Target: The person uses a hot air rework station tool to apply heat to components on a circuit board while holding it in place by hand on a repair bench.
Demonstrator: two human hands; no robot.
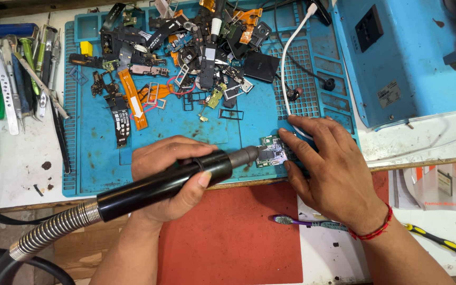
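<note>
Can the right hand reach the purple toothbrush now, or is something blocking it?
Probably yes. The right hand presses the small circuit board, and the purple toothbrush lies uncovered just under its wrist; it must release the board first.

Phone repair workshop: blue silicone work mat (96, 158) piled with flex cables and phone parts (186, 53), tweezers and screwdrivers (22, 74) alongside, stained bench (6, 163)

Right hand (327, 169) covers part of the circuit board (270, 151); the black hose (6, 264) and blue machine (397, 53) run off-frame.
</note>
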